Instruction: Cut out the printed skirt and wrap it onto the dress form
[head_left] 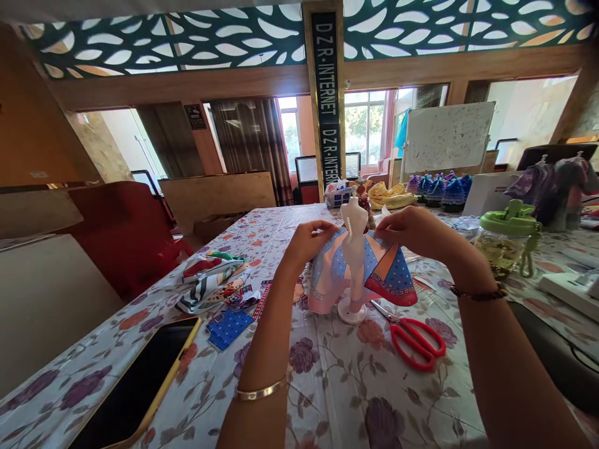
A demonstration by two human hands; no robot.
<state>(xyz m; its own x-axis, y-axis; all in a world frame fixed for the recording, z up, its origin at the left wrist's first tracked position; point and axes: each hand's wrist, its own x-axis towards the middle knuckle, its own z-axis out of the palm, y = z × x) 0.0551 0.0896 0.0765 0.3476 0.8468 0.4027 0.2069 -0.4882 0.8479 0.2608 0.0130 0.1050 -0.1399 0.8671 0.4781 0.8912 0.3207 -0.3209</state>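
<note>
A small white mannequin (354,249) stands upright on its round base in front of me. Behind it spreads a doll skirt (397,274) of blue dotted and peach panels with a red-pink hem. My left hand (311,240) pinches the skirt's top edge on the left of the mannequin. On the other side, my right hand (407,226) grips the same edge, fingers closed. The skirt hangs between both hands at the mannequin's waist height. Red-handled scissors (418,343) lie by the base, blades toward it.
A phone (140,380) lies at the left front, near fabric scraps (219,280) and a blue dotted piece (229,327). On the right stand a green-lidded jar (505,237) and a black object (552,355). Small dresses (440,190) and yellow cloth (390,196) sit farther back.
</note>
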